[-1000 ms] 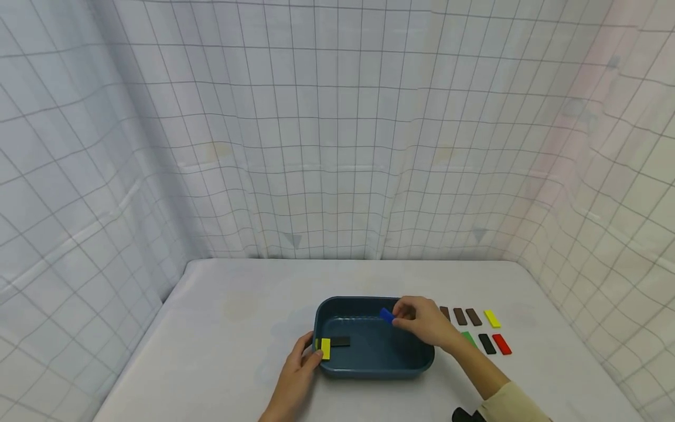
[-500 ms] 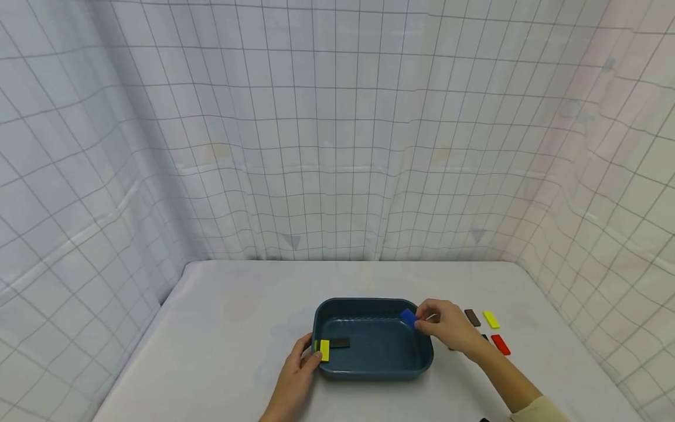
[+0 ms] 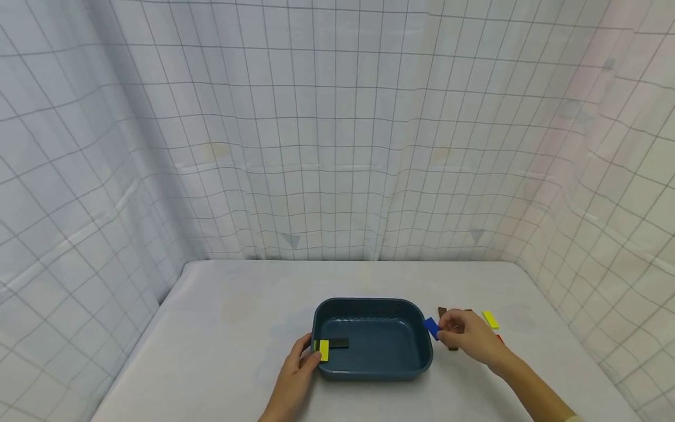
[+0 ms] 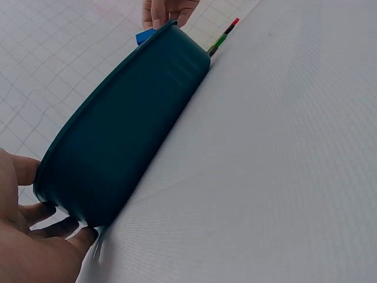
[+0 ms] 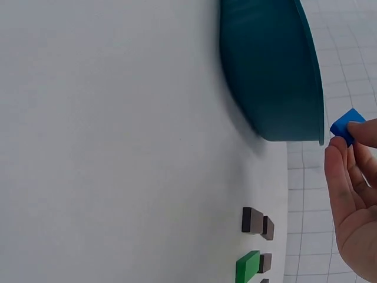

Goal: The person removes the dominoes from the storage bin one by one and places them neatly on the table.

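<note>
In the head view my left hand (image 3: 293, 370) grips the left wall of a dark teal plastic basin (image 3: 372, 376), thumb over the rim and fingers outside. The left wrist view shows several fingertips against the basin's outer wall (image 4: 112, 135). Inside the basin, a yellow block (image 3: 324, 350) and a black block (image 3: 339, 343) lie near that thumb. My right hand (image 3: 471, 337) pinches a small blue block (image 3: 432, 329) between thumb and fingertips. This block is raised at the basin's right rim, as the right wrist view also shows with the blue block (image 5: 347, 126).
Right of the basin, several flat blocks lie on the white table (image 3: 211, 351), partly hidden by my right hand. Among them are a yellow block (image 3: 490, 319), a brown block (image 3: 442, 312) and a green block (image 5: 248, 267). A white gridded curtain (image 3: 337, 146) surrounds the table.
My right hand has carried the blue block rightward and slightly nearer, from above the basin to its right rim. The left hand keeps its grip, and the basin stays in place.
</note>
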`<state>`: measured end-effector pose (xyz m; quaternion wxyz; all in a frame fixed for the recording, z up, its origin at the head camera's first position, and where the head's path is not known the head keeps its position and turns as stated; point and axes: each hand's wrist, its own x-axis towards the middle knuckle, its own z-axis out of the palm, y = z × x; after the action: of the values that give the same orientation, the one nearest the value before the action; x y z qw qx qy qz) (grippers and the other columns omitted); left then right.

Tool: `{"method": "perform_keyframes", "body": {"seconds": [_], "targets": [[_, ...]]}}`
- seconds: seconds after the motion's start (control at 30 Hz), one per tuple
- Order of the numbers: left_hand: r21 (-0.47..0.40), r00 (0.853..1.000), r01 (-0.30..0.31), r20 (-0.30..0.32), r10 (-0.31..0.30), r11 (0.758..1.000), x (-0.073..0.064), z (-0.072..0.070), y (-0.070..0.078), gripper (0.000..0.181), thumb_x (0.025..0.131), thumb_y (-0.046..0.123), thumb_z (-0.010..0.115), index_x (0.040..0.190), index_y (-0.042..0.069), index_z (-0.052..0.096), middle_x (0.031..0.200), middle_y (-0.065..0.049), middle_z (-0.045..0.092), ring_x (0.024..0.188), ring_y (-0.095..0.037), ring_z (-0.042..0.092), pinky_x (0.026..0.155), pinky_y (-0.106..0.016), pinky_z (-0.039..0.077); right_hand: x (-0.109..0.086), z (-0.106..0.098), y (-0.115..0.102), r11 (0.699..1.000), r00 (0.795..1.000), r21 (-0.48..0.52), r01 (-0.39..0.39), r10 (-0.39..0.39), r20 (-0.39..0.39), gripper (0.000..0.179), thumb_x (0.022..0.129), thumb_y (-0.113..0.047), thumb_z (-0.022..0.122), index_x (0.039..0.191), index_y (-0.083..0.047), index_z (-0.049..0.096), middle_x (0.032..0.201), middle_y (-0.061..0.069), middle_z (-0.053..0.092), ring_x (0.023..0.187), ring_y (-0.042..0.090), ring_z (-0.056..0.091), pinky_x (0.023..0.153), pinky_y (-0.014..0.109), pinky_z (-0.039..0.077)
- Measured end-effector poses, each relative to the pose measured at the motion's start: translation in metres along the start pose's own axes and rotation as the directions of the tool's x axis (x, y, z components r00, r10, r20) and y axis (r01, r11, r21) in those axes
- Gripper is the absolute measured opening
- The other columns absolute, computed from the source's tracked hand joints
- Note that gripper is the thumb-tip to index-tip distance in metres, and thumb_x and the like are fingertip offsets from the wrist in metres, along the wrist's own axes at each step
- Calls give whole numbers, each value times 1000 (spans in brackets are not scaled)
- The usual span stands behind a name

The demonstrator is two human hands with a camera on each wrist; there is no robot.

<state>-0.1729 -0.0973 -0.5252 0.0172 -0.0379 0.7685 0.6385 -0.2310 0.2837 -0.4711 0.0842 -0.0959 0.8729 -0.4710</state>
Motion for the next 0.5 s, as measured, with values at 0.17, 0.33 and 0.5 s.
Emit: {"method": "perform_keyframes", "body": {"seconds": [0.17,0.33,0.5], "targets": [[-2,1000,-6,10,6,1000,1,1,-1,54,107,22,57,153,-2,42,156,-30,38,138,-54,42,110,-60,39,-13,-7,7,994,998,89,-59,57,29,24,93,-14,77,107,1,64,95,9,66,89,28,67,77,34,61],[-4,1000,4,10,-4,1000,1,0,0,55,107,23,57,154,-1,41,157,-29,37,139,-53,41,111,-60,39,-23,-10,18,991,995,106,-86,80,51,24,95,-14,76,108,1,63,95,10,67,90,29,66,77,31,59],[4,1000,13,-1,-13,1000,1,1,1,55,107,23,56,154,-1,41,157,-28,38,139,-52,41,111,-60,39,-28,-5,29,982,988,113,-150,147,34,22,94,-11,76,106,3,63,92,9,68,87,26,66,76,31,60]]}}
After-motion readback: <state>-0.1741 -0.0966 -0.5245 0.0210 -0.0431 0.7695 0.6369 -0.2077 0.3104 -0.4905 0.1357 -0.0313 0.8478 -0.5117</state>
